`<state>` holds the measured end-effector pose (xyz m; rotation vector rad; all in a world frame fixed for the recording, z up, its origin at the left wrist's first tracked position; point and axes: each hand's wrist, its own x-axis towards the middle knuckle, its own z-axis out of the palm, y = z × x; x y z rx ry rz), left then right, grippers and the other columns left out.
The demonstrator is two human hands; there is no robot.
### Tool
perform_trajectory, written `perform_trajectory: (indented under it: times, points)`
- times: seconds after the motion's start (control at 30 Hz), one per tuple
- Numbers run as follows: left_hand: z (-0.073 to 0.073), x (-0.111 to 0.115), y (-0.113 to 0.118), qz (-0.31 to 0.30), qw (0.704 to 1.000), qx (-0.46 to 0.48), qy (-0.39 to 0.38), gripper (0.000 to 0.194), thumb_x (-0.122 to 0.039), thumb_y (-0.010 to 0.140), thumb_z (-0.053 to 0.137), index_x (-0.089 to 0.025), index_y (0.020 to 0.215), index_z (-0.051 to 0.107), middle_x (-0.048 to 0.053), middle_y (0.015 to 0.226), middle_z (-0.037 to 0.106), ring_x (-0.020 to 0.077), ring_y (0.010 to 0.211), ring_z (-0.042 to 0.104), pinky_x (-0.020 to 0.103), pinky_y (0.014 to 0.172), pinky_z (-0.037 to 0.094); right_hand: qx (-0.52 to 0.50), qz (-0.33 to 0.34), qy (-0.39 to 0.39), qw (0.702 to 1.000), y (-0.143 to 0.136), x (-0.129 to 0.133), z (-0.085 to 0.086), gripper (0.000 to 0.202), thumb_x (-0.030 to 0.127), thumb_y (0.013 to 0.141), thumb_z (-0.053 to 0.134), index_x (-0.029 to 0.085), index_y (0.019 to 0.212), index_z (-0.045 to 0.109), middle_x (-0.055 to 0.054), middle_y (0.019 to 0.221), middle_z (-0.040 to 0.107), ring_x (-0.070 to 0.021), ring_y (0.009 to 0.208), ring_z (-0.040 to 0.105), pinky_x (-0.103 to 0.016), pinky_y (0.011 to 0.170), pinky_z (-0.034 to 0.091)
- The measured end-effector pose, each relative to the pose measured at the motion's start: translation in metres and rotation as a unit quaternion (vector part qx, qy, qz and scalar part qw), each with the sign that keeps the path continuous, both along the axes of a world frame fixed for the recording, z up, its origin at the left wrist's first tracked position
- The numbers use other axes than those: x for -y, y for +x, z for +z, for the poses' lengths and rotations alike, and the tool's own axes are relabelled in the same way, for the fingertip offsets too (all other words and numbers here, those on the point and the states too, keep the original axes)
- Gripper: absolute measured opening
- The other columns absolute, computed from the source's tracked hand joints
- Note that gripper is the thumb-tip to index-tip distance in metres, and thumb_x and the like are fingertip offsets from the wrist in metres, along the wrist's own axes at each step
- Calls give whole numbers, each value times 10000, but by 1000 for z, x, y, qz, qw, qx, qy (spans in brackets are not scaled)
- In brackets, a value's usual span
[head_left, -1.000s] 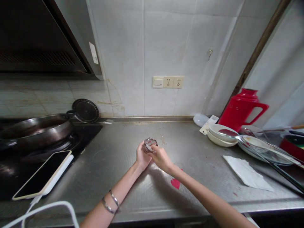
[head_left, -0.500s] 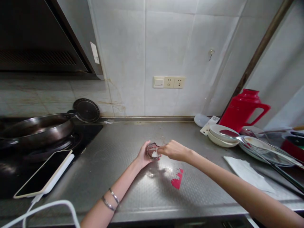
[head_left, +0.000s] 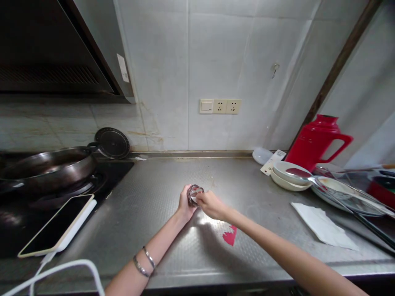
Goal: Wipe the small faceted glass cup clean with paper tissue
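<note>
Mid-counter (head_left: 154, 230), both hands meeting on a small glass (head_left: 195, 193). Left hand (head_left: 185, 205) wrapped round the glass from the left side, holding it just off or on the steel; contact with the surface too hidden to tell. Right hand (head_left: 211, 204) pinched narrow at the rim, fingertips pushing something whitish, probably a bit of tissue, into the mouth of the glass. Bracelets (head_left: 144, 261) on the left wrist.

Progress, judged from this frame only: wiping of the glass under way, not finished. Glass gripped and wad at or inside the mouth, so the pick-up part looks done. Interior looks partly clear, partly covered by fingers; how clean, cannot tell. Left to do, by the look of it: finish the wipe, pull the wad out, set the glass down. Red smear (head_left: 230, 237) on the counter just right of the forearms untouched, likewise small red specks further right.

Around: folded napkin (head_left: 322, 225) lying flat well to the right, unused. Stack of bowls (head_left: 286, 174) and plates (head_left: 345, 193) with a long spoon across them near the right edge, red jug (head_left: 314, 142) behind those against the wall. Left side: wok (head_left: 46, 166) on the hob, round lid (head_left: 111, 143) leaning by the wall, phone (head_left: 55, 225) resting on the hob edge with a white cable (head_left: 61, 271) looping below. Socket strip (head_left: 219, 106) on the tile above the hands.
</note>
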<state>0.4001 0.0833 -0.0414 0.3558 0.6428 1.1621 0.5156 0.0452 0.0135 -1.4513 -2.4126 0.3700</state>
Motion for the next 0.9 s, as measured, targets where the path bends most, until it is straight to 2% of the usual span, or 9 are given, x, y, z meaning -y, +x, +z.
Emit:
perform_trajectory:
  times: [0.07, 0.2, 0.33, 0.47, 0.5, 0.6, 0.7, 0.8, 0.9]
  points:
    - [-2, 0, 1, 21, 1000, -1, 0, 229, -342, 767, 577, -139, 663, 600, 11, 575, 639, 126, 486, 580, 218, 502, 406, -144, -42, -52, 987, -7, -5, -7, 285, 96, 803, 422, 157, 534, 492, 12, 551, 509, -91, 527, 444, -220, 519, 248]
    - [-1, -1, 2, 25, 1000, 3, -12, 244, -357, 784, 553, -138, 689, 605, 20, 599, 645, 143, 501, 589, 247, 535, 433, -363, -100, -188, 907, -17, -13, -15, 286, 138, 776, 417, 184, 495, 391, 68, 427, 340, -69, 407, 318, -209, 459, 215]
    - [5, -1, -1, 0, 999, 0, -37, 274, -392, 802, 519, -145, 725, 609, 31, 607, 650, 167, 508, 594, 309, 590, 478, -397, -104, -212, 887, -14, -21, -12, 276, 213, 807, 392, 198, 531, 397, 86, 354, 303, -69, 343, 283, -203, 412, 225]
    - [10, -1, -5, -57, 997, 11, -42, 368, -453, 816, 457, -129, 809, 632, 99, 681, 680, 243, 609, 643, 408, 647, 504, -403, -99, -209, 885, 8, -32, 3, 259, 309, 811, 424, 171, 609, 508, 54, 400, 433, -90, 367, 400, -201, 414, 294]
    - [11, -1, -6, -79, 996, 16, -39, 405, -462, 821, 432, -114, 835, 638, 128, 714, 687, 266, 647, 654, 418, 645, 505, -394, -97, -174, 897, 16, -35, 8, 255, 318, 808, 435, 160, 638, 542, 41, 440, 477, -98, 402, 438, -199, 425, 313]
    - [10, -1, -9, -135, 990, 32, -23, 432, -427, 835, 397, -75, 867, 645, 189, 789, 694, 305, 723, 670, 399, 616, 502, -344, -97, 22, 934, 40, -42, 21, 256, 326, 803, 484, 149, 648, 586, 6, 567, 560, -122, 553, 524, -206, 508, 377]
    - [8, -2, -10, -177, 984, 34, -11, 387, -396, 839, 434, -75, 887, 645, 193, 832, 703, 314, 753, 678, 367, 584, 498, -264, -86, 172, 945, 56, -43, 27, 213, 281, 826, 512, 161, 771, 679, -36, 711, 651, -172, 720, 586, -264, 668, 459]
    - [7, -3, -10, -221, 975, 20, -16, 472, -466, 858, 405, -67, 914, 649, 214, 848, 706, 306, 698, 678, 309, 486, 460, -203, -35, 244, 948, 58, -42, 25, 190, 195, 828, 536, 190, 890, 716, -69, 804, 686, -203, 826, 608, -319, 758, 500]
    - [5, -5, -10, -263, 965, -6, -16, 563, -528, 858, 359, -52, 899, 656, 233, 811, 702, 283, 589, 657, 266, 392, 391, -169, 67, 260, 948, 51, -39, 19, 225, 140, 842, 527, 194, 959, 711, -83, 873, 708, -220, 937, 624, -355, 814, 528]
